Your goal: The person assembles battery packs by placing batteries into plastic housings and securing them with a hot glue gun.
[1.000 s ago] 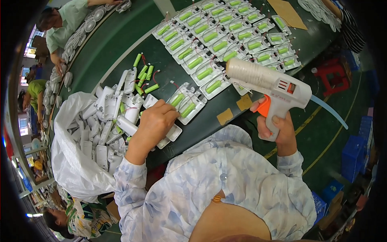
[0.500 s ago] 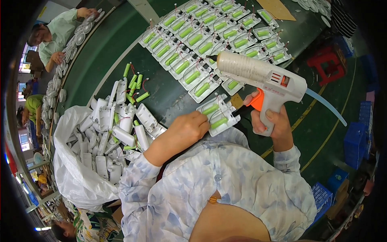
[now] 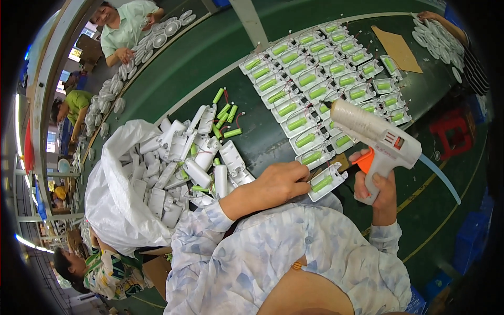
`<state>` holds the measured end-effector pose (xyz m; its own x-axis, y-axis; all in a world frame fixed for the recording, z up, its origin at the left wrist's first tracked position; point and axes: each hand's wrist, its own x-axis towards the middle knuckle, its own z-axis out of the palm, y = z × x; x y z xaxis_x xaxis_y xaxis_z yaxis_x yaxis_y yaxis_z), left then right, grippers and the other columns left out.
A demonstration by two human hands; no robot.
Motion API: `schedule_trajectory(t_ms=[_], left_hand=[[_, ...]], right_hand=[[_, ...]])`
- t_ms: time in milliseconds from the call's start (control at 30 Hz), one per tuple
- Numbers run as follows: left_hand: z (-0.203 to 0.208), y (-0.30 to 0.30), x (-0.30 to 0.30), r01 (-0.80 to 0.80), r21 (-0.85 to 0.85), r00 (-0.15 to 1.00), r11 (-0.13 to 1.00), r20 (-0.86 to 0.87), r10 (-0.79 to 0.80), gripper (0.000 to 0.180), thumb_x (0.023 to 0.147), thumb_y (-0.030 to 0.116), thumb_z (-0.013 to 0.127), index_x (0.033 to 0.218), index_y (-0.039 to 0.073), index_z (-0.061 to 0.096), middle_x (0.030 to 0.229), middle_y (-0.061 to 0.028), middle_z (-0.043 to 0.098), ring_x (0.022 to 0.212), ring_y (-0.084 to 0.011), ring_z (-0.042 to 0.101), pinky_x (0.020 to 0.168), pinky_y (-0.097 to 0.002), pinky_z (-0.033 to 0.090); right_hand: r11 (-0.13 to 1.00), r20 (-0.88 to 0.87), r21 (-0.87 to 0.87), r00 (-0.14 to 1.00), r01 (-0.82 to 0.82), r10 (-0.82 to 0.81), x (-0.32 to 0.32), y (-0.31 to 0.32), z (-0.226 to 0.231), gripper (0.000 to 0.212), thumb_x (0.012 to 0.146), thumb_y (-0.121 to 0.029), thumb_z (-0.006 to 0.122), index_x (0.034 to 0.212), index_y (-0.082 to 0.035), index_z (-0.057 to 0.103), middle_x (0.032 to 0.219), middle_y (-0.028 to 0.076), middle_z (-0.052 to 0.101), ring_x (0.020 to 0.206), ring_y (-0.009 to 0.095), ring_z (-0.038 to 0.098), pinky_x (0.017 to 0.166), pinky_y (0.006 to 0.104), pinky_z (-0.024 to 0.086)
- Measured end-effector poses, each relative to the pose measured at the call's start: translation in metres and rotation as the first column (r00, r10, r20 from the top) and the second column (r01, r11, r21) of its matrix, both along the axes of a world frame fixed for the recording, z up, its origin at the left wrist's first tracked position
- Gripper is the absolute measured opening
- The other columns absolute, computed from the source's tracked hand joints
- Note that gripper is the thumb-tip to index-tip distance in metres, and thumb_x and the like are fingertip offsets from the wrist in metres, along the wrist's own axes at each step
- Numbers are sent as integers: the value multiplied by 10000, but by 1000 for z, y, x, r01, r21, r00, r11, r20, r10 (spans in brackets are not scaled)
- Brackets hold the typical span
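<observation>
My right hand (image 3: 382, 191) is wrapped round the handle of a white hot glue gun (image 3: 391, 136), fingers by its orange trigger (image 3: 366, 160). The gun's nozzle points up and left, above the rows of casings. My left hand (image 3: 278, 185) is closed, fingertips pinching the left edge of a white plastic casing (image 3: 326, 182) at the table's near edge. A green battery cell lies in that casing. Just beyond it sits another casing with a green cell (image 3: 312, 157), close to my left fingers. The exact fingertip contact is partly hidden.
Rows of white casings (image 3: 307, 80) with green cells and thin wires cover the table. Loose green cells (image 3: 231, 133) lie left, beside a white sack (image 3: 102, 197) of plastic parts. Brown cardboard (image 3: 397, 50) lies far right. Co-workers sit along the far bench; a red stool (image 3: 452, 134) stands right.
The whole view has swung, so the table's contents appear farther right and lower. The two casings by my left hand now lie farther apart. The glue gun stays in my right hand.
</observation>
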<state>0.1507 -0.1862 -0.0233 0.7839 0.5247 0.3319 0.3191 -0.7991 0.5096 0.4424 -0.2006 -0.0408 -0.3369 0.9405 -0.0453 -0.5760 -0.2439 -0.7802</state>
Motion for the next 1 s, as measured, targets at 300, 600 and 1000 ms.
schedule_trajectory(t_ms=[300,600,1000], left_hand=[[41,59,-121,-428,454,794,781,-223,565,117,727,46,636,818,105,680,756,-70,605,734,-284,633,631,-387,516],[-3,186,-230,-381,554,606,740,-454,653,47,792,78,601,776,75,645,816,-102,658,825,-305,671,716,-414,556],[-8,212,-220,-265,476,720,838,-481,501,142,755,36,608,869,70,687,858,-97,681,830,-293,675,744,-385,554]], right_hand=[[998,31,63,999,-12,10,-17,5,12,654,846,-245,649,1358,51,371,1276,284,545,465,165,510,426,317,465],[995,68,63,995,-82,78,-25,19,17,630,852,-262,650,1325,69,398,1255,291,547,460,167,519,439,319,482],[987,46,-48,987,-151,153,-26,67,18,642,842,-246,660,1346,75,425,1233,262,608,529,154,557,474,288,472]])
